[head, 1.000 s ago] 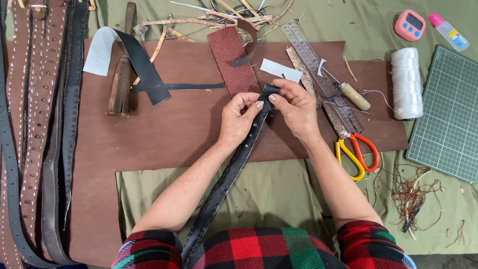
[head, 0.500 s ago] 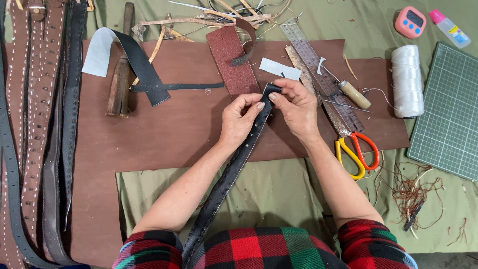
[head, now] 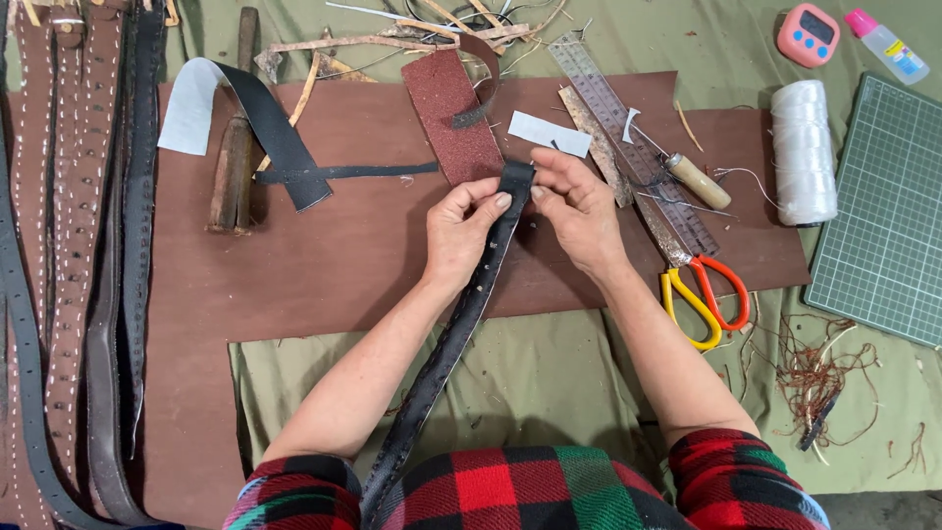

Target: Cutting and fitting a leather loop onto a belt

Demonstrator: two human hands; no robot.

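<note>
1. Far left of the fingers, a row of belts (head: 74,245) lies lengthwise down the board (head: 324,265), and nearer in lie a wooden-handled tool (head: 234,172) and a black strap with a white end (head: 250,123).
2. Left hand (head: 461,236): fingers pinched on the dark strap (head: 446,344) just below its top end, thumb on the near face, fingertips curled over the edge.
3. Between the two hands the strap's tip (head: 515,179) stands up off the board; the rest runs down and to the left, past the left forearm, to the person's lap.
4. The strap looks like leather with a line of small holes or studs: light, flexible along its length, fairly firm across its width, not fragile. I judge it best held by the edges near the tip, as it is now, since the long tail would sag and swing.
5. Right hand (head: 579,206): thumb and forefinger gripping the strap's tip from the right side, other fingers loosely bent.
6. Just beyond the fingers lie a red sandpaper sheet (head: 451,118) and a white slip (head: 549,133).
7. Right of the fingers: ruler (head: 628,137), awl (head: 692,179), scissors (head: 702,294), thread spool (head: 803,152), cutting mat (head: 883,216).
</note>
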